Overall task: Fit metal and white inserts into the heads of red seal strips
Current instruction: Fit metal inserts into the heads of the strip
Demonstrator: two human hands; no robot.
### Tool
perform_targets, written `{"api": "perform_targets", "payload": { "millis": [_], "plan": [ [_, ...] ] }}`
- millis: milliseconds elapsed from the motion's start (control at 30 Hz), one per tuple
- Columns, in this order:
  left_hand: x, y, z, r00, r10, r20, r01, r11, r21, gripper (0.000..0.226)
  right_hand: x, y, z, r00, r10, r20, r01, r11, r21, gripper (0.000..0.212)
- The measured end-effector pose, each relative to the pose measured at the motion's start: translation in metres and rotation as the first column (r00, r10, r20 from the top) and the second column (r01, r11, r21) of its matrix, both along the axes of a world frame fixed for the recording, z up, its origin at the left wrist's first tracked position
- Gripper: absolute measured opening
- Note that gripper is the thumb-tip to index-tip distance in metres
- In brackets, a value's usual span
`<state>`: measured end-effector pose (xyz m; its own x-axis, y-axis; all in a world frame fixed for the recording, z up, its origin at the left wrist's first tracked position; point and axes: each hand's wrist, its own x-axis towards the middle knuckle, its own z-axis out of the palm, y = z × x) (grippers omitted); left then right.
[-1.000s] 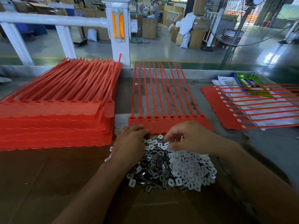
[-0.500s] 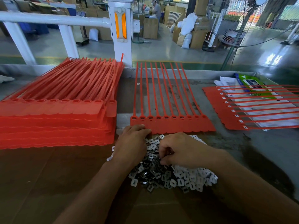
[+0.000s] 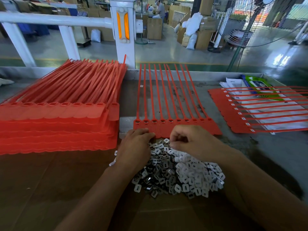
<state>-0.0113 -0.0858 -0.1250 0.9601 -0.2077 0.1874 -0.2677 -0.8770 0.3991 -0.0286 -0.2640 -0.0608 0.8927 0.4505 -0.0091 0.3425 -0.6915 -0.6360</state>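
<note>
Your left hand point(image 3: 135, 147) and right hand point(image 3: 193, 142) curl over the insert pile point(image 3: 183, 174), hold unclear; seat each squarely in the strip heads point(image 3: 170, 121)

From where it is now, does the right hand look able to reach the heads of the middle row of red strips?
Probably yes. The right hand is over the insert pile, just in front of the strip heads, and nothing lies between them.
</note>
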Motion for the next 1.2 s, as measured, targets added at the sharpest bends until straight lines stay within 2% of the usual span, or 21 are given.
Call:
{"api": "perform_targets", "payload": {
  "millis": [167, 300, 467, 700, 833, 1067, 1200],
  "plan": [
    [-0.001, 0.000, 0.001, 1.000, 0.005, -0.011, -0.005, 1.000, -0.012, 0.047, 0.016, -0.021, -0.003, 0.979, -0.204, -0.017, 0.205, 0.973, 0.110, 0.025],
    [-0.001, 0.000, 0.000, 1.000, 0.003, -0.015, -0.003, 1.000, -0.018, 0.047, 0.036, -0.043, -0.008, 0.904, -0.426, 0.023, 0.417, 0.893, 0.173, 0.018],
    [0.000, 0.000, -0.001, 1.000, 0.000, -0.004, 0.000, 0.999, -0.034, 0.046, 0.070, -0.063, -0.013, 0.824, -0.566, 0.028, 0.554, 0.815, 0.168, 0.005],
    [0.000, 0.001, -0.001, 1.000, -0.002, -0.005, 0.002, 0.999, -0.034, 0.047, 0.092, -0.067, -0.034, 0.794, -0.607, -0.016, 0.606, 0.791, 0.082, 0.009],
    [0.001, 0.001, -0.001, 1.000, -0.001, -0.005, 0.000, 0.999, -0.037, 0.048, 0.094, -0.066, -0.038, 0.807, -0.587, -0.067, 0.590, 0.806, 0.040, 0.018],
    [0.001, 0.001, -0.001, 1.000, -0.005, -0.012, 0.005, 0.999, -0.038, 0.048, 0.095, -0.065, -0.037, 0.810, -0.584, -0.056, 0.585, 0.811, 0.012, 0.013],
    [0.001, 0.001, -0.001, 1.000, -0.001, -0.021, 0.000, 1.000, -0.029, 0.048, 0.095, -0.066, -0.036, 0.821, -0.568, -0.055, 0.567, 0.823, -0.030, 0.022]
  ]
}}
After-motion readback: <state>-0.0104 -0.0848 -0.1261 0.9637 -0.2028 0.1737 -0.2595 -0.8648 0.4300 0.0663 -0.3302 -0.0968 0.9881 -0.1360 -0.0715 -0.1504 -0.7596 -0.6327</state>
